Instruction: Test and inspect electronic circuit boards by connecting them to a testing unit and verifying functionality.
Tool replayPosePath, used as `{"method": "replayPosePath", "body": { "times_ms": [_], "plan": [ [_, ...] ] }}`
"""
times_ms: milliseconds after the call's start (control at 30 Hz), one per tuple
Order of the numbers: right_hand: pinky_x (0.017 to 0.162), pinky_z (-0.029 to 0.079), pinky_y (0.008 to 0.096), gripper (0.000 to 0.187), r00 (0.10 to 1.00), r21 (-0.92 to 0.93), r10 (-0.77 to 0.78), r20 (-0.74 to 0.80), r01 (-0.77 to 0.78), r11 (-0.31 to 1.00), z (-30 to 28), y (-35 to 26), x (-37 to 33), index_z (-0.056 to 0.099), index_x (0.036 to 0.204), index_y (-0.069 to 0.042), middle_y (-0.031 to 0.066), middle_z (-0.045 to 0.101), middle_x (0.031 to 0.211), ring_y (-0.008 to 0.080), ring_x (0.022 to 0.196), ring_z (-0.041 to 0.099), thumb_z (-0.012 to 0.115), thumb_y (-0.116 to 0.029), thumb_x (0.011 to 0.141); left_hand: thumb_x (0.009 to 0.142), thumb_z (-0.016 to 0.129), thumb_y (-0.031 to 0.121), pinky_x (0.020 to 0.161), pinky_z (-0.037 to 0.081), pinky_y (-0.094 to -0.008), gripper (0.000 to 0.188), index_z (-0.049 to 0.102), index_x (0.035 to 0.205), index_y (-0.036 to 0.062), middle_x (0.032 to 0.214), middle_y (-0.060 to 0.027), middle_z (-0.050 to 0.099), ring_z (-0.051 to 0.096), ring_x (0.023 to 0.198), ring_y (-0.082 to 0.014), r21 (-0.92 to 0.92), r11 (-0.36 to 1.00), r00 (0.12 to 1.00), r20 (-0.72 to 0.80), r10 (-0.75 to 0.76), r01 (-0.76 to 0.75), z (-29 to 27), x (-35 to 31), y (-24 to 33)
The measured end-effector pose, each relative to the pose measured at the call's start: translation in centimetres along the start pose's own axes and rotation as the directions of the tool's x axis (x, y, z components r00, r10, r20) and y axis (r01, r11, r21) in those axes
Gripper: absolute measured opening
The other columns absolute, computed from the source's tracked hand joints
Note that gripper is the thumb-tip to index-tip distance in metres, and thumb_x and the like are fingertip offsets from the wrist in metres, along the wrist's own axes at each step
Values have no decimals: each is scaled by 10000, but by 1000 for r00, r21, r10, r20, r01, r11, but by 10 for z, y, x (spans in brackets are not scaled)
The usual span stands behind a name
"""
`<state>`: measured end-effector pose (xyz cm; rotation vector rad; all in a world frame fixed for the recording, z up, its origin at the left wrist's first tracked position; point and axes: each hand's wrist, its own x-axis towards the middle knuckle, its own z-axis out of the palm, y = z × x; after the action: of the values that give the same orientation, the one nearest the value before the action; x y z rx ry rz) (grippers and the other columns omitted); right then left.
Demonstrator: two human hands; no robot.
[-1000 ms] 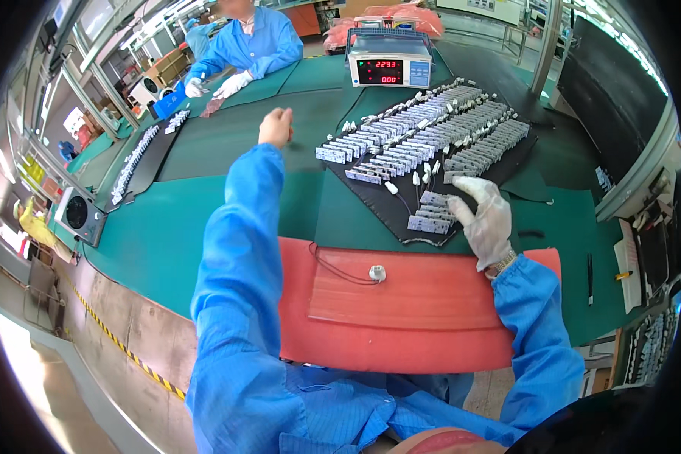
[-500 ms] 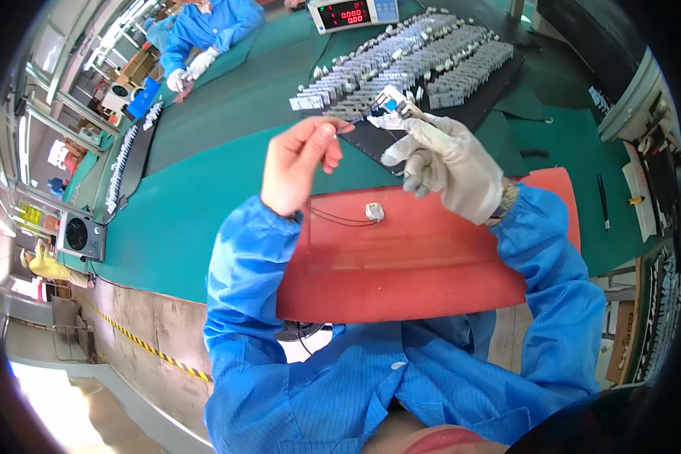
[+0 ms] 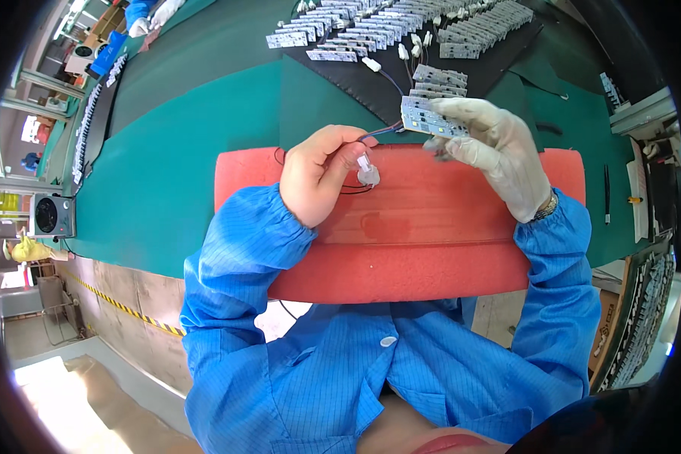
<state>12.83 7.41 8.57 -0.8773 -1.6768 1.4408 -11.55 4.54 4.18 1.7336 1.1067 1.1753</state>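
Green matting (image 3: 151, 197) covers the workbench around us, with a red pad (image 3: 401, 276) beneath our hands. Our bare left hand (image 3: 319, 174) pinches thin wires (image 3: 389, 129) between thumb and forefinger, and a small white plug (image 3: 363, 162) shows just below those fingertips. It overlaps a round white socket (image 3: 368, 178) on the pad; we cannot tell whether the two touch. Our gloved right hand (image 3: 495, 147) grips a flat white circuit board (image 3: 427, 118) by its right end, thumb below, fingers above, and the wires run from the board's left end to our left hand. Just beyond the board lies a short row of similar boards (image 3: 440, 77) on a black sheet (image 3: 356, 85). Farther out, more rows of boards (image 3: 378, 32) spread across it. Well right of our right hand lies a slim black tool (image 3: 607, 193); far left of our left hand stands a grey box with a round fan (image 3: 51, 216).
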Motion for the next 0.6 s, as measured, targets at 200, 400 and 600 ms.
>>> {"method": "replayPosePath", "body": {
  "times_ms": [200,400,600],
  "plan": [
    [809,530,304,443,985,-62,-103,-142,95,994,-10,-5,-7,557,1122,41,151,631,1061,196,933,630,632,1,687,817,585,-54,676,513,-309,147,628,940,14,867,-111,626,632,770,-255,283,938,980,32,197,-198,-3,-3,12],
    [752,528,256,587,977,-198,-48,-208,7,980,-4,-9,-6,547,1149,40,118,651,992,165,887,643,617,-55,574,755,651,9,670,498,-340,120,647,868,50,800,-88,625,617,769,-269,514,781,935,192,300,-356,-14,-2,16],
    [474,514,207,232,988,-226,72,-137,-102,969,-18,23,-9,611,1082,-40,99,626,711,119,523,614,507,-183,931,807,648,27,664,523,-296,111,664,918,29,858,-100,651,636,755,-227,366,884,956,153,252,-292,-14,0,9]
  ]
}}
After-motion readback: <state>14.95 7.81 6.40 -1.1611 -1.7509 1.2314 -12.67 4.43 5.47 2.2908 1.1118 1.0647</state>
